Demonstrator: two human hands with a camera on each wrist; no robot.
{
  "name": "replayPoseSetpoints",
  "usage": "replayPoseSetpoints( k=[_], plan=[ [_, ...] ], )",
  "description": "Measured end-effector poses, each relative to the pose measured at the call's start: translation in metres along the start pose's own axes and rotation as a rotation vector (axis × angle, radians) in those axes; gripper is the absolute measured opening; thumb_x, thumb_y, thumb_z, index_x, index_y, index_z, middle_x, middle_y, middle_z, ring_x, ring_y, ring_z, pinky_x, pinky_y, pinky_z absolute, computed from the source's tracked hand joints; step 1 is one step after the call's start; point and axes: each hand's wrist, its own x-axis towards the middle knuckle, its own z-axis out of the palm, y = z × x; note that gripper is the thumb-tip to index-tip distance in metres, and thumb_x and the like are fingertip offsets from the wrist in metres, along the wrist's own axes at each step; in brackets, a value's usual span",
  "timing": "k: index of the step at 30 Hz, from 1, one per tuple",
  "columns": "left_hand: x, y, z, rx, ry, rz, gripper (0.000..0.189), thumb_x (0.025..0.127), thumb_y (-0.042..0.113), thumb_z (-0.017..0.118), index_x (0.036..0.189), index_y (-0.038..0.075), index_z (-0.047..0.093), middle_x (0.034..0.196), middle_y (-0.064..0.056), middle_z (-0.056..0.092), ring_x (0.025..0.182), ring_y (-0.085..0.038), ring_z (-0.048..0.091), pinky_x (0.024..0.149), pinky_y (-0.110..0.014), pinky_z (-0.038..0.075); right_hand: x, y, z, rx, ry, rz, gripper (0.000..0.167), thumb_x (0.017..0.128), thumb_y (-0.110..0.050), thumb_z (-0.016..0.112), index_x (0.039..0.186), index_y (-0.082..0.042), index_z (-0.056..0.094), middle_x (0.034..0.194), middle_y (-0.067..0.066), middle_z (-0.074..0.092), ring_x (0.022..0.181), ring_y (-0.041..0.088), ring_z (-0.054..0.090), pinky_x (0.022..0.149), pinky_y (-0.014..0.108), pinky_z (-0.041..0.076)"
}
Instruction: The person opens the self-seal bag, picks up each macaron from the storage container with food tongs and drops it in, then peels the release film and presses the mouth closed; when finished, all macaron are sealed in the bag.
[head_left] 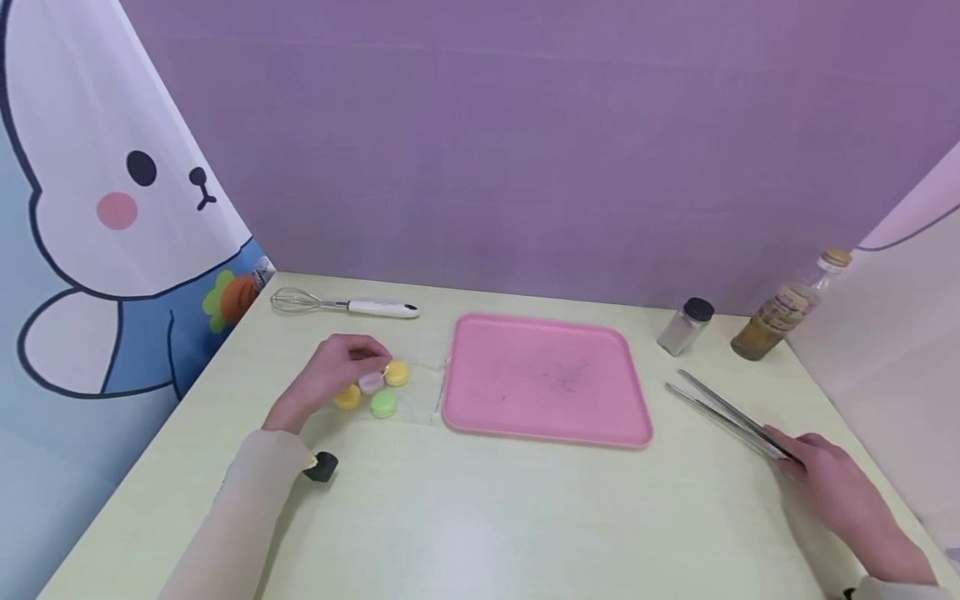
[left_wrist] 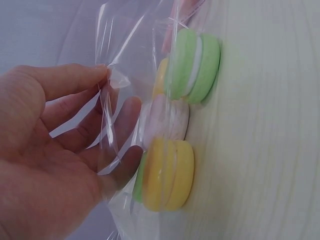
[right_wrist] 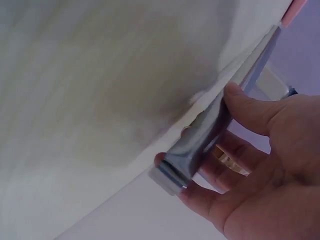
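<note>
On the left of the table in the head view, my left hand (head_left: 333, 373) pinches the edge of a clear plastic bag (head_left: 420, 383) between thumb and fingertip. Macarons lie in and under that film: a green macaron (left_wrist: 192, 65), a lilac macaron (left_wrist: 167, 117) and a yellow macaron (left_wrist: 172, 175) show in the left wrist view, with others partly hidden behind them. Over at the right, my right hand (head_left: 832, 479) grips metal tongs (head_left: 723, 408) near their hinged end. Their two arms stand slightly apart at the tips, pointing toward the back left.
A pink tray (head_left: 547, 425) lies in the middle of the table. Behind the bag is a whisk (head_left: 382, 309) with a white handle. A shaker jar (head_left: 681, 332) with a black lid and a corked bottle (head_left: 787, 308) of brown liquid stand at the back right.
</note>
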Motion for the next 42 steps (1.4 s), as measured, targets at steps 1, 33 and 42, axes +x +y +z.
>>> replayPoseSetpoints(
  k=[1, 33, 42],
  plan=[
    [0.000, 0.000, 0.001, 0.002, 0.001, 0.003, 0.022, 0.099, 0.021, 0.068, 0.111, 0.004, 0.074, 0.111, -0.009, 0.071, 0.100, -0.025, 0.063, 0.095, -0.044, 0.048, -0.001, 0.001, 0.000, -0.001, -0.011, 0.007, 0.055, 0.074, 0.012, 0.079, 0.126, 0.004, 0.064, 0.085, 0.013, 0.062, 0.069, 0.032, 0.060, 0.055, 0.047, 0.049],
    [0.022, 0.018, -0.002, 0.138, -0.037, 0.115, 0.023, 0.101, 0.015, 0.063, 0.118, 0.002, 0.072, 0.115, -0.009, 0.070, 0.113, -0.031, 0.062, 0.100, -0.050, 0.048, 0.088, -0.256, 0.009, 0.534, -0.196, -0.057, 0.031, 0.095, -0.004, 0.068, 0.126, -0.004, 0.068, 0.098, 0.000, 0.069, 0.080, 0.005, 0.063, 0.068, 0.020, 0.056],
    [0.041, 0.019, -0.001, 0.217, -0.060, 0.182, 0.018, 0.099, 0.009, 0.064, 0.111, -0.001, 0.073, 0.106, -0.010, 0.072, 0.104, -0.029, 0.064, 0.097, -0.050, 0.048, 0.109, -0.318, 0.036, 0.937, -0.338, 0.047, 0.022, 0.098, -0.002, 0.062, 0.118, 0.007, 0.066, 0.092, 0.010, 0.070, 0.077, 0.018, 0.068, 0.064, 0.027, 0.059]
  ],
)
